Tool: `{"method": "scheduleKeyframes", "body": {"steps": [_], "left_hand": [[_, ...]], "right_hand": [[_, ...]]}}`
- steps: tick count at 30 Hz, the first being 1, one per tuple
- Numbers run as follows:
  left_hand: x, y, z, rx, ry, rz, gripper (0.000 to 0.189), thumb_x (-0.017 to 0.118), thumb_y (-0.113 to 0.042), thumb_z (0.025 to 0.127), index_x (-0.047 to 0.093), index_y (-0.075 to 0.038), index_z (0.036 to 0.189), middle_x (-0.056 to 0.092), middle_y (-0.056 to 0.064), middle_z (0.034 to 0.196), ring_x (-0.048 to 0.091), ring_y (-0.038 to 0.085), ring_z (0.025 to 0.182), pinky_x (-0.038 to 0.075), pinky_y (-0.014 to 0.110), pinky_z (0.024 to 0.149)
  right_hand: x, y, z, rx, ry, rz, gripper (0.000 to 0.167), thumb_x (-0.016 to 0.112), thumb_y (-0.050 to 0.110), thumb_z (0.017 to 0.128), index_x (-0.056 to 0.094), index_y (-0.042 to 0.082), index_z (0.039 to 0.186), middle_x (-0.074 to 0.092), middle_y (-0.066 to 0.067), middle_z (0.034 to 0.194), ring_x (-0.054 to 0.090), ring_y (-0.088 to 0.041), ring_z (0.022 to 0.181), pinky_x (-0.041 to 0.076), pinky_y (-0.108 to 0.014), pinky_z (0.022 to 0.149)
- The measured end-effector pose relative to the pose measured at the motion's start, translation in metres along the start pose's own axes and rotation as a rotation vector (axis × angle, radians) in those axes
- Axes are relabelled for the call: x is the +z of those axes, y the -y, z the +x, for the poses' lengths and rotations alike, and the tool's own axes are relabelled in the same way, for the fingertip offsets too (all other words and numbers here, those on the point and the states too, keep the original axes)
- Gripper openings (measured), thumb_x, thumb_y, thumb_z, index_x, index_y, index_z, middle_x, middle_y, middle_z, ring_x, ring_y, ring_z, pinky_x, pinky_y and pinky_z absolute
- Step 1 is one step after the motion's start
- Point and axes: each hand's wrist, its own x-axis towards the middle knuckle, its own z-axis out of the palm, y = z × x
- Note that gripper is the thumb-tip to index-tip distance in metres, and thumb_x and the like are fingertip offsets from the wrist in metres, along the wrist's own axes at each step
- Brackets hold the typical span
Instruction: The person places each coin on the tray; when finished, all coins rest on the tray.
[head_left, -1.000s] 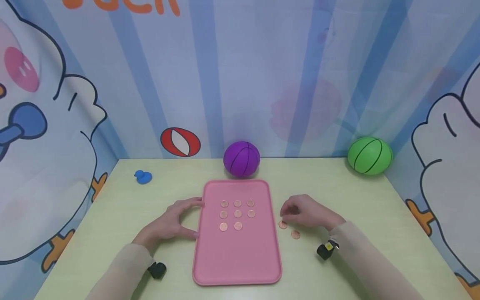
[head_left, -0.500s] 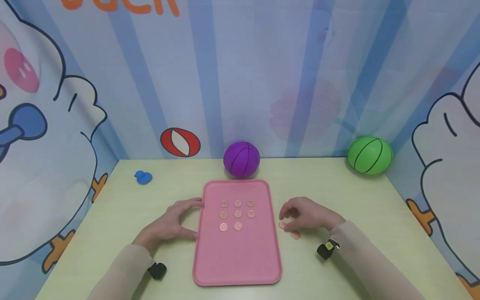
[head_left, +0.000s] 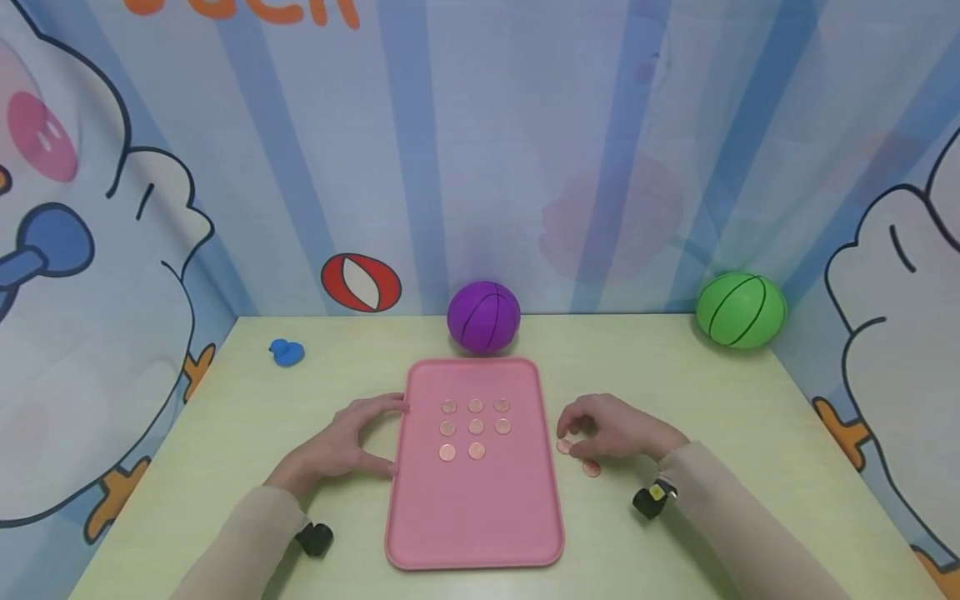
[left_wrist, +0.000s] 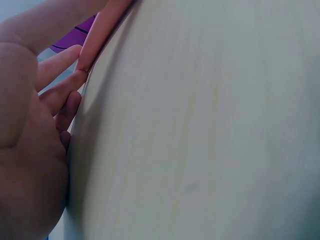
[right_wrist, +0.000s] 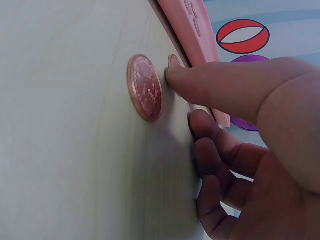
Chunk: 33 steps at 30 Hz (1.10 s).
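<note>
A pink tray (head_left: 474, 517) holds several copper coins set out in rows; one of them is the middle coin (head_left: 476, 427). My left hand (head_left: 337, 442) rests against the tray's left rim, thumb and fingers spread apart and touching it. To the right of the tray, my right hand (head_left: 611, 427) has its thumb and curled forefinger at a loose coin (head_left: 563, 447) lying on the table. The right wrist view shows the thumb (right_wrist: 215, 85) on that coin's near edge, partly covering it. Closer to the wrist lies a second loose coin (right_wrist: 145, 88), flat and untouched.
Behind the tray sits a purple ball (head_left: 483, 317). A green ball (head_left: 741, 310) stands at the back right corner, and a small blue duck (head_left: 287, 352) at the back left. Printed cloth walls (head_left: 495, 150) enclose the table (head_left: 675, 383) at the back and sides.
My right thumb has come down from above the nearer loose coin to its edge, and the hand has lowered slightly. The left hand, tray and coins on it stay put.
</note>
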Motion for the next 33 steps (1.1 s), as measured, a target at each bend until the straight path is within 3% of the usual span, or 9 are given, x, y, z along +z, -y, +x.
{"method": "scheduleKeyframes", "body": {"steps": [3, 7, 13, 19, 33], "left_hand": [[0.000, 0.000, 0.000, 0.005, -0.002, 0.003, 0.094, 0.097, -0.041, 0.070, 0.053, -0.033, 0.153, 0.039, -0.005, 0.167, 0.026, 0.034, 0.155, 0.020, 0.073, 0.122], [-0.001, 0.000, 0.000, 0.014, -0.001, 0.003, 0.094, 0.096, -0.041, 0.071, 0.053, -0.032, 0.153, 0.039, -0.005, 0.167, 0.026, 0.034, 0.155, 0.020, 0.073, 0.122], [-0.001, -0.001, -0.001, 0.002, 0.001, -0.002, 0.094, 0.096, -0.040, 0.070, 0.052, -0.032, 0.153, 0.038, -0.005, 0.167, 0.025, 0.034, 0.155, 0.019, 0.074, 0.122], [0.000, -0.001, -0.001, 0.004, 0.001, 0.000, 0.094, 0.097, -0.040, 0.070, 0.052, -0.033, 0.153, 0.039, -0.005, 0.167, 0.025, 0.034, 0.155, 0.019, 0.074, 0.122], [-0.001, 0.000, 0.000, 0.005, 0.000, 0.000, 0.094, 0.097, -0.040, 0.070, 0.053, -0.032, 0.153, 0.039, -0.005, 0.167, 0.026, 0.034, 0.155, 0.020, 0.073, 0.122]], "right_hand": [[0.000, 0.001, 0.000, -0.008, 0.021, 0.030, 0.012, 0.078, 0.018, 0.096, 0.073, 0.018, 0.106, 0.062, -0.005, 0.100, 0.070, -0.014, 0.062, 0.047, -0.040, 0.092], [0.000, 0.003, -0.001, 0.002, 0.041, 0.060, 0.011, 0.076, 0.014, 0.096, 0.072, 0.016, 0.106, 0.060, -0.009, 0.099, 0.070, -0.016, 0.056, 0.046, -0.036, 0.091], [-0.002, 0.010, -0.001, 0.022, 0.067, 0.082, 0.008, 0.073, 0.010, 0.098, 0.070, 0.012, 0.106, 0.058, -0.010, 0.095, 0.071, -0.019, 0.056, 0.048, -0.030, 0.086], [-0.001, 0.011, 0.001, 0.062, 0.076, 0.091, 0.009, 0.072, 0.008, 0.097, 0.070, 0.012, 0.104, 0.055, -0.010, 0.094, 0.071, -0.019, 0.057, 0.049, -0.032, 0.084], [-0.003, 0.014, 0.003, 0.058, 0.089, 0.108, 0.008, 0.072, 0.005, 0.096, 0.067, 0.007, 0.102, 0.059, -0.010, 0.086, 0.070, -0.022, 0.055, 0.051, -0.031, 0.080]]}}
